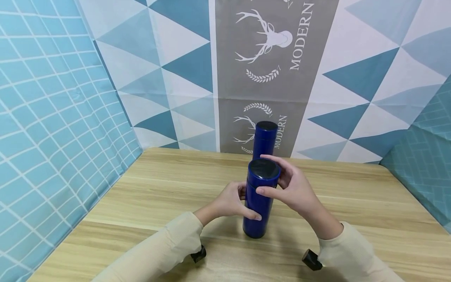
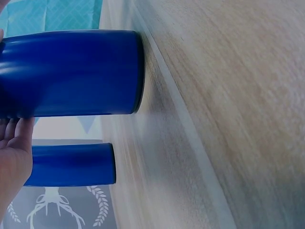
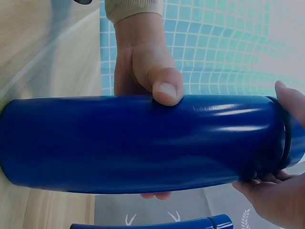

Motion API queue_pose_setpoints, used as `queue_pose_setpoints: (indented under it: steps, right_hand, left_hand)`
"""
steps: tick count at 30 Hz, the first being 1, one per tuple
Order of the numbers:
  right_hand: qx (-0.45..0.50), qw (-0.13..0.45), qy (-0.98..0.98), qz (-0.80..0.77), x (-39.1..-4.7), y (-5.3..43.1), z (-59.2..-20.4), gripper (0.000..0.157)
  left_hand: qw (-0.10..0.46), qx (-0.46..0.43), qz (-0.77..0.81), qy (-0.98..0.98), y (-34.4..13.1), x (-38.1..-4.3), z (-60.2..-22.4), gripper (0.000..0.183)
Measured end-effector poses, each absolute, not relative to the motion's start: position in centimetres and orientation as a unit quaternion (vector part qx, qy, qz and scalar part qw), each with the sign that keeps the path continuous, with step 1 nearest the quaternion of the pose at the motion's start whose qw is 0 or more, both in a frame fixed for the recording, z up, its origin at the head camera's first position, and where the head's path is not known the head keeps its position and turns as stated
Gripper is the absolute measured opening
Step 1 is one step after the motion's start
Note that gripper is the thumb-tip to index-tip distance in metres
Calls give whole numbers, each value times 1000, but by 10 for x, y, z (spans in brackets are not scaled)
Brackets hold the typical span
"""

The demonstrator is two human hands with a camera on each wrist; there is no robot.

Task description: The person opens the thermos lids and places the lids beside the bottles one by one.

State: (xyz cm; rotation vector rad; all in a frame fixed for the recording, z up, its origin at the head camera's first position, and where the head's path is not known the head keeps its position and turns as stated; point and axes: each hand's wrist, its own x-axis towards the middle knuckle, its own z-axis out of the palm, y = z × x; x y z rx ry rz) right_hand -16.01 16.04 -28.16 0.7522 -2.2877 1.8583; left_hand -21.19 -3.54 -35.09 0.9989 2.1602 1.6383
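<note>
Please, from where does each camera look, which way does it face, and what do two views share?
Head: worn on the head, facing forward and down at the front bottle and rear bottle; both sleeves, left grip and right grip show.
Left wrist: worn there, facing low across the table to the front bottle's lower part; left grip shows partly.
Right wrist: worn there, facing across the front bottle toward the blue grid backdrop; both grips and one sleeve show partly.
Both wrist views share both bottles, appearing sideways in frame.

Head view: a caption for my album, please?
Left hand and right hand hold a blue bottle, a second bottle standing behind it.
</note>
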Motion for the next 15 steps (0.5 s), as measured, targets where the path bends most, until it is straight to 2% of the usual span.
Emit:
queue_pose_setpoints:
  steps: [15]
  right_hand:
    - [265,41,-756,597,-166,166,-281,68]
  left_hand:
    - [127,346,565,739,-36,-212,-351,59]
